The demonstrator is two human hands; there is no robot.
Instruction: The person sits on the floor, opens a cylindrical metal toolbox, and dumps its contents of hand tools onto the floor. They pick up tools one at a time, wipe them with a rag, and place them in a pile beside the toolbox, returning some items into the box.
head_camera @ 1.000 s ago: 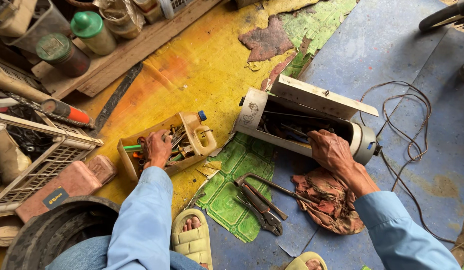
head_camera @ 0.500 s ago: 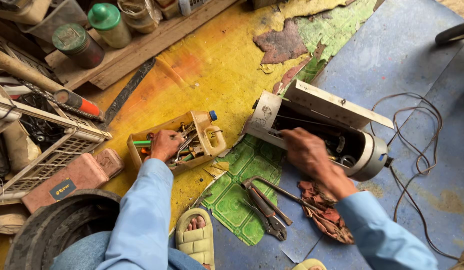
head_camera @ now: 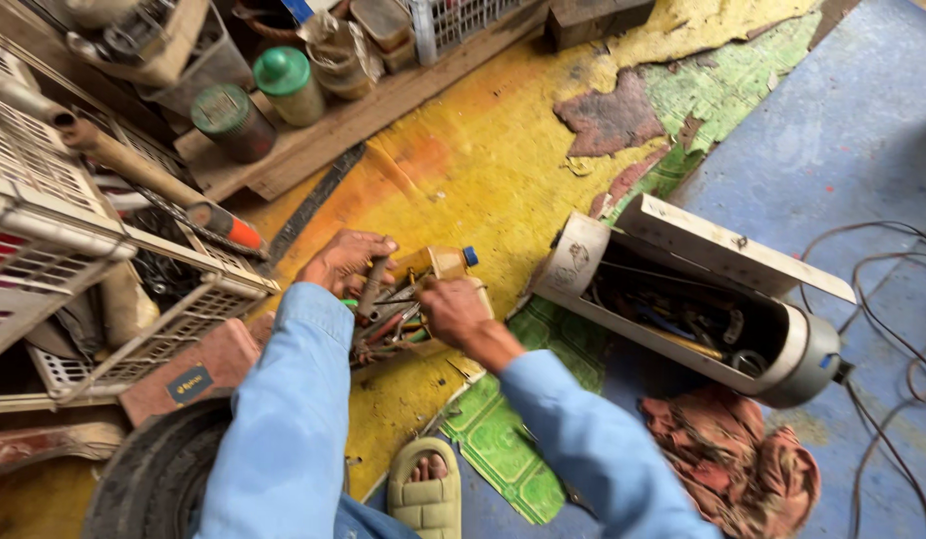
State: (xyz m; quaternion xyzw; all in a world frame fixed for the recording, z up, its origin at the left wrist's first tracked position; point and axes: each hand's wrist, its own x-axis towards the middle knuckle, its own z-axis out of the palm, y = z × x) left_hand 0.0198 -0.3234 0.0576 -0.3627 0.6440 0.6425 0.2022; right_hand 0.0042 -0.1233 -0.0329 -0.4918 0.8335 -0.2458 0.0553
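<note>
**benchrat:** So both hands are in the cut-open yellow plastic jug (head_camera: 445, 274) that serves as a tool tray, sitting on the peeling yellow floor (head_camera: 483, 170) right in front of the knees. The left hand (head_camera: 345, 262) is curled over the far-left edge with its fingers closed round a dark, stubby tool handle (head_camera: 371, 287). That handle's long axis runs from up by the fingers down toward the person, steeply tilted, its low end buried in the pile.

**oldspanner:** And the right one?

**benchrat:** The right hand (head_camera: 453, 311) sits over the near-right side of the jug, fingers bunched together and pointing down into the jumble of screwdrivers and pliers (head_camera: 393, 324). Can't tell if it's actually pinching anything, it's a bit blurred and the knuckles hide the tips.

**oldspanner:** Which hand is closer to that handle?

**benchrat:** Left, easily, it's already wrapped on it. The right is just beside, across the pile to the right.

**oldspanner:** What else is about?

**benchrat:** An opened white and grey metal machine casing (head_camera: 702, 299) lies well off to the right with a rust-red crumpled rag (head_camera: 742, 464) in front of it, a white plastic crate (head_camera: 103, 289) on the left, a beige sandal (head_camera: 428, 489) below.
</note>
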